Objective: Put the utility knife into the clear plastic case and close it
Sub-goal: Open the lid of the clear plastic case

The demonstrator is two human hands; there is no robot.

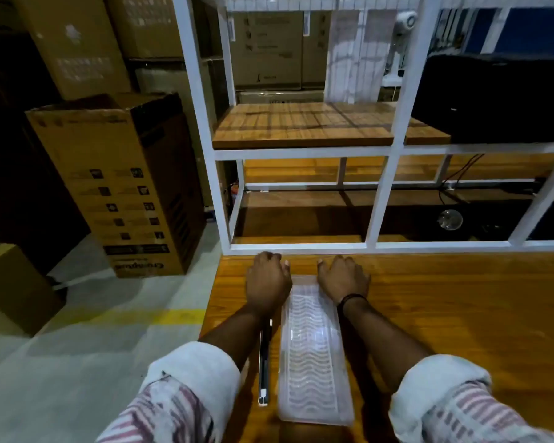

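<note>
Fingers [271,260] of both hands rest at case [314,350].

A wooden table [461,314] lies near, a white-framed wooden shelf unit [304,126] beyond it. Cardboard boxes [119,187] stand left on grey concrete floor [77,362] with a yellow line [160,316]. Lighting is dim.

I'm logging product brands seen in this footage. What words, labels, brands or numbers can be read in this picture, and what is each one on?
"Crompton", printed upside down near the bottom of the tall cardboard box standing on the floor left of the table; blurry, so a likely reading.
Icons and dark label strips on that same box: too small to read.
Labels and print on the stacked cartons behind the white shelf frame: too blurred to read.
Clear plastic case, utility knife: no legible text.
</note>
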